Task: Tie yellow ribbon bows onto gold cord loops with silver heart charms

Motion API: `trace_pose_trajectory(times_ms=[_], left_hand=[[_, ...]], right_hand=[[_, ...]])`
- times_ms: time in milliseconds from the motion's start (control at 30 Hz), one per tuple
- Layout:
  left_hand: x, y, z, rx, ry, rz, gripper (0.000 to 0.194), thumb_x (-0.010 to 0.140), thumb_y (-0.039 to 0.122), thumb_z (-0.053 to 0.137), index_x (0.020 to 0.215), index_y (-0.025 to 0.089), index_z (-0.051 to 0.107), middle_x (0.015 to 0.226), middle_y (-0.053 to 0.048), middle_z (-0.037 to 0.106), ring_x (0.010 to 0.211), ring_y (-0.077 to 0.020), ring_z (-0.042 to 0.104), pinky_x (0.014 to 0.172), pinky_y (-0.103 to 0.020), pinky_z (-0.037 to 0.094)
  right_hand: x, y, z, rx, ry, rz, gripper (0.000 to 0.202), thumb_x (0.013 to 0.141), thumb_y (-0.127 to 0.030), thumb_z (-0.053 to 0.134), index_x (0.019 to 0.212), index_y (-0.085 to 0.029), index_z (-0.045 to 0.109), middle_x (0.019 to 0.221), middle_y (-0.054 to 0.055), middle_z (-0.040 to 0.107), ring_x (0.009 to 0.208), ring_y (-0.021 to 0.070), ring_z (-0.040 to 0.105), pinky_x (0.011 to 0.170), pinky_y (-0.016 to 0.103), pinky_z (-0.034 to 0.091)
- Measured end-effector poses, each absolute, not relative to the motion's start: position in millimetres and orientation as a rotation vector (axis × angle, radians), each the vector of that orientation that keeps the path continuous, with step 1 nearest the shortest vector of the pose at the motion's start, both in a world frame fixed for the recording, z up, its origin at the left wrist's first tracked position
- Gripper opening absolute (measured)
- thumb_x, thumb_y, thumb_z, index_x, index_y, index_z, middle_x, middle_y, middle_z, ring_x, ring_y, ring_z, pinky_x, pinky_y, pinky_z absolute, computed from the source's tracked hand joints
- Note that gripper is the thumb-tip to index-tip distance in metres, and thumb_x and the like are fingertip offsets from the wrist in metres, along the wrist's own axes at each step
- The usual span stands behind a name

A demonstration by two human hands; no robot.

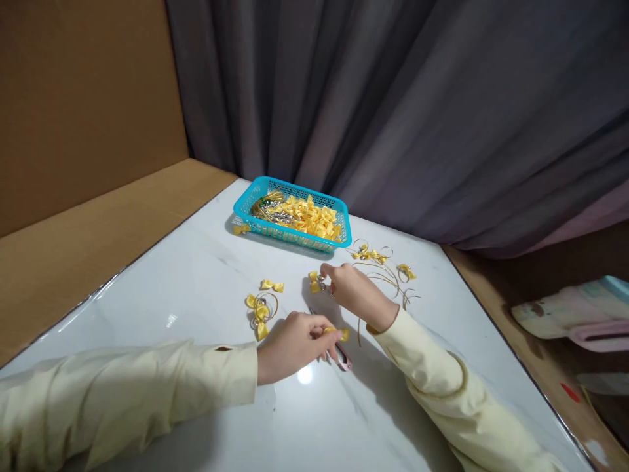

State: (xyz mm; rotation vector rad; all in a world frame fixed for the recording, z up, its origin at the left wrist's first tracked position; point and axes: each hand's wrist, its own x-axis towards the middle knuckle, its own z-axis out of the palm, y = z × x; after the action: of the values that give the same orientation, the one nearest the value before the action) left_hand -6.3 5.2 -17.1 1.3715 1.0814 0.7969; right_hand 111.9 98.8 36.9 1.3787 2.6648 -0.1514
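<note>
No readable text or labels.

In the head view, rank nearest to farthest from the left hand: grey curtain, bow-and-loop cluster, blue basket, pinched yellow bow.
1. Pinched yellow bow: in the left hand.
2. Bow-and-loop cluster: left of that hand.
3. Blue basket: farther back.
4. Grey curtain: behind the basket.

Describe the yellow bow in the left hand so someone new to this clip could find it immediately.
On the white marbled table, start at the blue basket and come nearer the camera to the left hand. The yellow bow pokes out past its thumb; unlike the loose bow lying on the table, it is pinched in that hand.
</note>
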Motion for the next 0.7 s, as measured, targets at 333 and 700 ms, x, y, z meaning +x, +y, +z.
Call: trace_pose_trajectory(times_ms=[333,700], left_hand=[[-8,5,-16,1.337,1.069,0.791,0.031,0.084,0.044,0.049,0.076,0.015,0.057,0.071,-0.005,0.071,0.059,-0.0133,0.059,0.046,-0.02,0.039],[-10,6,-19,1.394,1.065,0.844,0.025,0.091,0.034,0.036,0.082,0.018,0.053,0.087,-0.004,0.071,0.069,-0.0137,0.062,0.053,-0.022,0.042]], right_hand=[[104,114,34,1.387,2.686,-0.745,0.016,0.064,0.001,0.052,0.065,-0.013,0.06,0.057,0.001,0.054,0.054,0.0102,0.044,0.053,0.021,0.029],[147,90,58,1.458,2.373,-2.159,0.02,0.079,-0.038,0.051,0.079,-0.02,0.042,0.051,-0.009,0.036,0.039,0.0052,0.027,0.04,0.017,0.028]])
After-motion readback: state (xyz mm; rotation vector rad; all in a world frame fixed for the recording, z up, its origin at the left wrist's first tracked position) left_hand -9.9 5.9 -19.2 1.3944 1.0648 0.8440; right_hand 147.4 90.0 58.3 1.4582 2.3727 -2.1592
